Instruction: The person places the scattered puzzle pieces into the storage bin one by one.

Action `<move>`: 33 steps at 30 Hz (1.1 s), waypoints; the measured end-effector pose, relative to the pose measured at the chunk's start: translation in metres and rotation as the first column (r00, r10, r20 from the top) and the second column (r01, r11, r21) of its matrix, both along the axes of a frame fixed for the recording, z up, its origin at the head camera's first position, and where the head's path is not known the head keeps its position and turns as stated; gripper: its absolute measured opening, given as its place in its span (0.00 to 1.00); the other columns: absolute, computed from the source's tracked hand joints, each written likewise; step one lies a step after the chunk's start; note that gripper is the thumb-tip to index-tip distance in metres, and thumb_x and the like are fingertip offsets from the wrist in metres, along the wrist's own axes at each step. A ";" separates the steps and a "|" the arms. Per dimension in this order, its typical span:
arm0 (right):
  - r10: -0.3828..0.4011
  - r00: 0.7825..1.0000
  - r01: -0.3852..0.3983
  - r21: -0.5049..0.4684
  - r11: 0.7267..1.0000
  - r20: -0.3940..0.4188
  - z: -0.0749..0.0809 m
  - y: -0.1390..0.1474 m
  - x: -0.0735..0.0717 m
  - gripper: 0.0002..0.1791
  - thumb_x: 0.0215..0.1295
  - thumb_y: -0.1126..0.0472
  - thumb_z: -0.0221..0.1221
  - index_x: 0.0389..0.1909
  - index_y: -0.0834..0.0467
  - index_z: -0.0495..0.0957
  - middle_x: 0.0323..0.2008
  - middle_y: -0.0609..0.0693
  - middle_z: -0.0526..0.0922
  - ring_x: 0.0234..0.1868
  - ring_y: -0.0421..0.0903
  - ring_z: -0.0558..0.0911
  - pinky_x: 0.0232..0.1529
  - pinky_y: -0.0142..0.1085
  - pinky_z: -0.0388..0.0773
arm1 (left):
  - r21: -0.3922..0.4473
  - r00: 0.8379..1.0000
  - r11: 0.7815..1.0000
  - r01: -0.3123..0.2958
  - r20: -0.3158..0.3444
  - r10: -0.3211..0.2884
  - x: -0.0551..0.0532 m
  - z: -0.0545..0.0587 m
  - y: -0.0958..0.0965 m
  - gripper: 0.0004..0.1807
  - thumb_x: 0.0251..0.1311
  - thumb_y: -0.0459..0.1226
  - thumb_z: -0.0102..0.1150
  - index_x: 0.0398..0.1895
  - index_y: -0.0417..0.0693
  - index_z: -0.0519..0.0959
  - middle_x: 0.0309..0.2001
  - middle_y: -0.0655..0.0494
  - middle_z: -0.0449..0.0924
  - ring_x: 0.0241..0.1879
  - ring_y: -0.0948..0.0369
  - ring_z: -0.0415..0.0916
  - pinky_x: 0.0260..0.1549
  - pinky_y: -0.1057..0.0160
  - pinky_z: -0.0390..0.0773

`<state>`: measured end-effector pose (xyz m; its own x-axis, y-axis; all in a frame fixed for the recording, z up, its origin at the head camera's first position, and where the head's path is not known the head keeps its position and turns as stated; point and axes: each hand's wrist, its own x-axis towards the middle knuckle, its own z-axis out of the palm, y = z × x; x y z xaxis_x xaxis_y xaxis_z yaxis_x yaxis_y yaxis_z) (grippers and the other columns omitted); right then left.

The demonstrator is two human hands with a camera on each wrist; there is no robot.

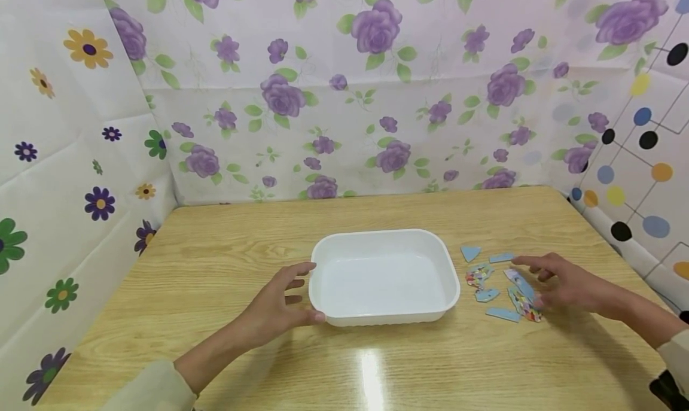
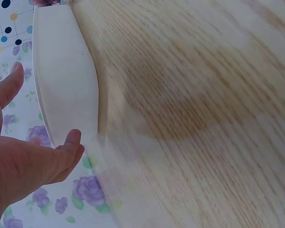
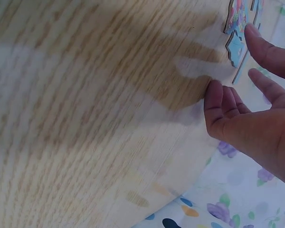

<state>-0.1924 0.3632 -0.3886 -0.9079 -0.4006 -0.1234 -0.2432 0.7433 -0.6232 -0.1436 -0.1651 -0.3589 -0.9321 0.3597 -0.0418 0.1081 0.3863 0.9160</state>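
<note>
A white rectangular plastic tray (image 1: 387, 319) stands on the wooden table, with nothing inside. At its left side is my left hand (image 1: 271, 309), fingers apart; the thumb is by the front left corner and the index finger by the rim. Whether they touch it I cannot tell. In the left wrist view the tray's outer wall (image 2: 64, 71) lies beyond the fingers. Flat puzzle pieces (image 1: 520, 286), light blue and multicoloured, lie loose right of the tray. Over their right edge hovers my right hand (image 1: 573, 285), fingers loosely bent and holding nothing; its thumb is near a colourful piece (image 3: 236, 19).
The wooden table (image 1: 231, 243) reaches back to a cloth wall (image 1: 334, 118) with purple roses. Patterned cloth also hangs at the left and right sides. A dark object (image 1: 667, 387), partly cut off, shows at the lower right.
</note>
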 end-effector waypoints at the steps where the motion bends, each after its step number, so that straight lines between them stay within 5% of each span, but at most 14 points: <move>1: 0.001 1.000 -0.001 -0.001 1.000 0.000 0.000 0.000 0.000 0.45 0.50 0.57 0.72 0.68 0.63 0.63 0.55 0.67 0.62 0.51 0.59 0.67 0.41 0.41 0.74 | 0.003 1.000 1.000 0.002 0.002 -0.002 0.000 0.000 0.000 0.48 0.47 0.40 0.76 0.70 0.45 0.59 0.69 0.43 0.54 0.66 0.39 0.57 0.61 0.41 0.67; 20: 0.012 1.000 -0.013 -0.023 1.000 -0.008 -0.008 0.003 -0.003 0.43 0.46 0.61 0.73 0.65 0.66 0.66 0.53 0.66 0.58 0.47 0.58 0.64 0.40 0.41 0.71 | 0.153 0.990 0.988 0.035 0.126 -0.055 -0.003 -0.009 0.008 0.50 0.48 0.36 0.75 0.70 0.38 0.54 0.63 0.31 0.60 0.58 0.39 0.70 0.48 0.55 0.81; 33: 0.006 0.998 -0.006 0.002 1.000 -0.057 -0.015 0.007 -0.007 0.41 0.46 0.61 0.74 0.62 0.65 0.69 0.50 0.63 0.60 0.43 0.52 0.61 0.37 0.33 0.66 | 0.115 0.990 0.992 -0.056 0.135 0.040 -0.003 -0.008 0.012 0.46 0.48 0.37 0.75 0.69 0.40 0.59 0.61 0.36 0.64 0.57 0.45 0.73 0.48 0.58 0.81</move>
